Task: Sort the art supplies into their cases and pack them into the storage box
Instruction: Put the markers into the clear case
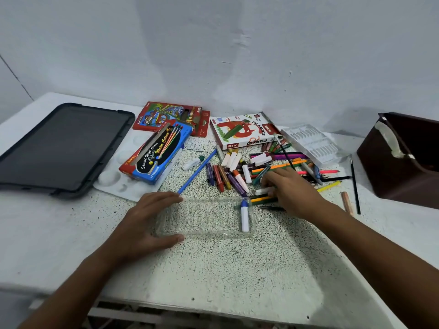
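Observation:
A clear plastic tray (206,230) lies on the speckled table in front of me. My left hand (147,222) holds its left end between thumb and fingers. One white paint tube with a blue cap (244,217) lies in the tray's right end. My right hand (292,191) reaches into the pile of loose supplies, its fingers curled on a white paint tube (262,191). More white tubes (231,160), crayons (222,178) and colour pens (278,166) lie scattered behind it.
A blue water colour box (156,155) sits on a white palette (118,181). Behind are a red pencil box (171,117) and an oil pastels box (242,131). A black lid (64,148) lies left, a white insert (311,143) and brown box (408,160) right.

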{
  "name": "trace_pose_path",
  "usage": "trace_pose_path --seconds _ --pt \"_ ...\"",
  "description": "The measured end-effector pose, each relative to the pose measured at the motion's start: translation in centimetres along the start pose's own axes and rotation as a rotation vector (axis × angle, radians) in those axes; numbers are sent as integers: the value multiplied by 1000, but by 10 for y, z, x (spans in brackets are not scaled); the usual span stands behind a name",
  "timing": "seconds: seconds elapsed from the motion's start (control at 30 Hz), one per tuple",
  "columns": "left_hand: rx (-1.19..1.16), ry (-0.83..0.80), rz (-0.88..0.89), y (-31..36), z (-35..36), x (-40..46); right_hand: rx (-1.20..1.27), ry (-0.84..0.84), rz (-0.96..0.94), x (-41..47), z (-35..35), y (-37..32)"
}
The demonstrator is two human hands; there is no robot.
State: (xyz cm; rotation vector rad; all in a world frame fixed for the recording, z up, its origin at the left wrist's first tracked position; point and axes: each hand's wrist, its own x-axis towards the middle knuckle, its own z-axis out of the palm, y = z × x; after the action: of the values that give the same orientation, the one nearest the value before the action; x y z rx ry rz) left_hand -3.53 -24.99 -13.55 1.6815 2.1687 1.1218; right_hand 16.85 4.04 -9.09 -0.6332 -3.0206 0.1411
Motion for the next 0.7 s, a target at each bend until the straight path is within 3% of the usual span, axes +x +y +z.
trace_pose_path --seconds 0.13,0.3,0.5,0.7 --pt "3 7 -3 0 0 -1 -121 11 -65 -2 3 5" --pt "3 -5 -14 -1 0 0 -18 143 -73 -3 -11 -9" --pt "-15 -2 17 -1 1 2 77 -79 -437 -7 -22 -52" --pt "-15 -3 5 -1 0 0 83 -155 -486 -2 -19 -60"
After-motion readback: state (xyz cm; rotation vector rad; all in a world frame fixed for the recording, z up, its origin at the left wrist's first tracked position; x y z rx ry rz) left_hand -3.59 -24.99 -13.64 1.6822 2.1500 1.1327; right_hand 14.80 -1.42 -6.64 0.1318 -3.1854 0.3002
